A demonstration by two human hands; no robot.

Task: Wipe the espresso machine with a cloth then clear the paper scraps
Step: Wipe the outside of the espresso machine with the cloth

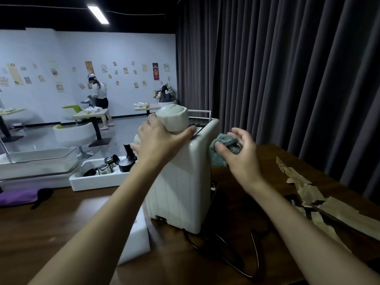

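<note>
L hand (158, 140) grips white cup (174, 118) atop espresso machine (181, 192), fingertips hidden; R hand (240, 159) pinches grey cloth (223, 146) on its side; paper scraps (304, 188) cut off right.

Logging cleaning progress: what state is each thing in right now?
espresso machine: upright, left hand grips its top
cloth: bunched, right hand presses it to machine's side
cup: on top of machine
paper scraps: lying on table, uncleared
cord: loose on table
</note>
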